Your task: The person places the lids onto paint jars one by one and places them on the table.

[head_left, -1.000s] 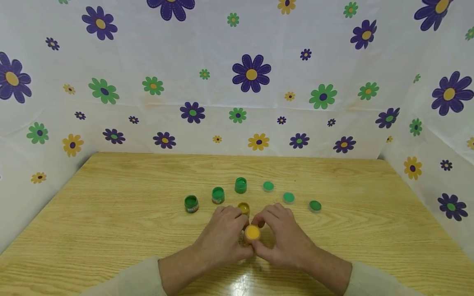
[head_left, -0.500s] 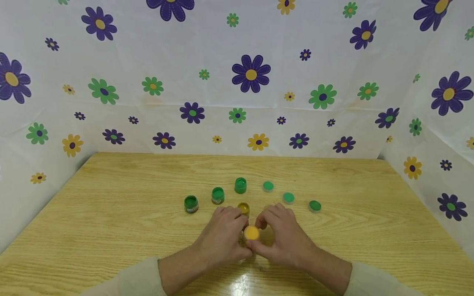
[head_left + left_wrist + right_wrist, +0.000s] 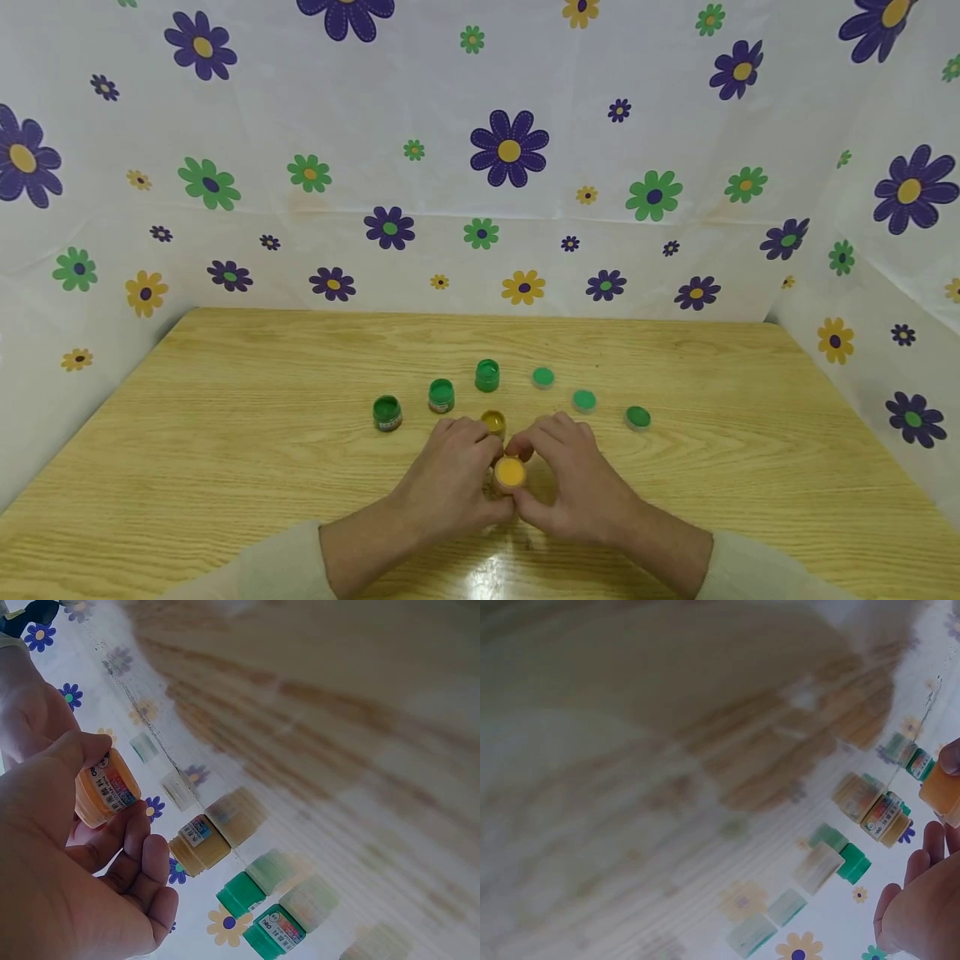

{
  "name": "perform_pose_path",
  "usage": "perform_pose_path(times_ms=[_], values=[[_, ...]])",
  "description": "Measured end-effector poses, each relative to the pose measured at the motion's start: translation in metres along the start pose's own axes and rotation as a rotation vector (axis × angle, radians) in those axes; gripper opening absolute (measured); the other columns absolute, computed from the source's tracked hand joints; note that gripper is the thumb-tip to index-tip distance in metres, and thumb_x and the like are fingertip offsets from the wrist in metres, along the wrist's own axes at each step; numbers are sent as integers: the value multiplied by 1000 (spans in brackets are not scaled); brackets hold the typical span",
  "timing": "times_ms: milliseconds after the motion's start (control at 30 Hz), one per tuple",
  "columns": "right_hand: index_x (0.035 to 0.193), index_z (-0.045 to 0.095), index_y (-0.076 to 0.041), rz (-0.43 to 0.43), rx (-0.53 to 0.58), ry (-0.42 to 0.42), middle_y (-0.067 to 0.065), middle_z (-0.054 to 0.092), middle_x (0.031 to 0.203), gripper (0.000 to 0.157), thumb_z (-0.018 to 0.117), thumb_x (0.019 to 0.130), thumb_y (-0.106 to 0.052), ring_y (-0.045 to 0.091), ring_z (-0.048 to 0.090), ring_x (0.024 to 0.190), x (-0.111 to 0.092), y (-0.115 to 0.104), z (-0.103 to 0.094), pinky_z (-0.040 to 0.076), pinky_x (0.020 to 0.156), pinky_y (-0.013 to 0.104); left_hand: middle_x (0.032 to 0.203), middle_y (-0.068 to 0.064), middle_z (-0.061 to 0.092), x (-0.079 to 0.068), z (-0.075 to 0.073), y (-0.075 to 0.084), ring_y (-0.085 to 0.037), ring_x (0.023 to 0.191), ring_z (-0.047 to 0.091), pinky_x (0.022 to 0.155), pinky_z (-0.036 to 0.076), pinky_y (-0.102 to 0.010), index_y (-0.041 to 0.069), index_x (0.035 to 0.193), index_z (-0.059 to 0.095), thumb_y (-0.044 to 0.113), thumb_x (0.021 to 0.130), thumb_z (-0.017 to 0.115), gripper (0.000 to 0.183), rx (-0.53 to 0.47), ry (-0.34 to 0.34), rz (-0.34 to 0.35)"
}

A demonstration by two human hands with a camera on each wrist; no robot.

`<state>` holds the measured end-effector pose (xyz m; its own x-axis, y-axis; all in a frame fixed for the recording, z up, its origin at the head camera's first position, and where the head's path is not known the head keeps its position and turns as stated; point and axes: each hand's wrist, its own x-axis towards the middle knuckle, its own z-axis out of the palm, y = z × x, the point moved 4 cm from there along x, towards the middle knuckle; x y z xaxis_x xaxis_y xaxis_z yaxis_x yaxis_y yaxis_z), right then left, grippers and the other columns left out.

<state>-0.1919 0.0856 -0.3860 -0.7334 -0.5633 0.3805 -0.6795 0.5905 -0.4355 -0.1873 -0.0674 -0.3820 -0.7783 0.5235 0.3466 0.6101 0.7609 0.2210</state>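
An orange paint jar stands upright between both hands, its yellow-orange lid on top. My left hand grips the jar from the left, thumb on the near side and fingers beyond. From the right, my right hand pinches the lid, with thumb and index finger curled at its rim. Just past the fingers stands an uncapped ochre paint jar, partly covered by my left hand. In the right wrist view the orange jar is cut off by the frame edge.
Uncapped green paint jars stand beyond on the wooden table: one at left, a middle jar and a far jar. Green lids lie to the right, a far lid, a middle lid and a near lid. Flowered cloth hangs behind.
My right thumb and index finger have shifted round the lid's rim, moving left and then back right. The left hand and the jars on the table stay in place.
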Motion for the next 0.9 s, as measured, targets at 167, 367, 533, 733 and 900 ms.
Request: perform_pose_path(times_ms=[167, 367, 533, 733, 900], values=[[100, 61, -25, 9, -4, -6, -17, 55, 94, 23, 74, 81, -29, 7, 45, 91, 0, 1, 0, 37, 85, 37, 76, 9, 56, 0, 0, 0, -10, 78, 52, 82, 42, -34, 15, 76, 64, 37, 70, 83, 30, 3, -1, 4], [98, 60, -24, 24, -16, -10, -13, 56, 92, 23, 75, 81, -30, 7, 45, 90, 0, 1, 0, 38, 85, 37, 72, 11, 50, 0, 0, 0, -9, 75, 50, 81, 42, -33, 17, 73, 61, 37, 68, 84, 31, 17, 5, 12], [95, 59, -24, 51, -23, -13, -10, 58, 90, 23, 75, 81, -32, 7, 44, 88, 0, 1, 0, 38, 85, 36, 73, 11, 51, 0, 0, 0, -8, 76, 51, 81, 43, -33, 17, 75, 63, 39, 67, 85, 33, 22, -4, 10], [93, 59, -24, 73, -36, -15, -10, 57, 88, 25, 77, 81, -37, 6, 43, 87, 0, 1, 0, 39, 85, 36, 76, 10, 54, -1, -1, 0, -9, 79, 52, 82, 43, -33, 16, 78, 65, 40, 67, 87, 35, 25, -9, 12], [90, 58, -23, 109, -37, -34, -10, 57, 87, 29, 77, 83, -44, 6, 44, 87, 0, 3, 0, 39, 87, 36, 77, 10, 54, -1, -1, 0, -10, 80, 53, 83, 43, -34, 16, 77, 64, 37, 66, 86, 32, 35, -13, 11]])
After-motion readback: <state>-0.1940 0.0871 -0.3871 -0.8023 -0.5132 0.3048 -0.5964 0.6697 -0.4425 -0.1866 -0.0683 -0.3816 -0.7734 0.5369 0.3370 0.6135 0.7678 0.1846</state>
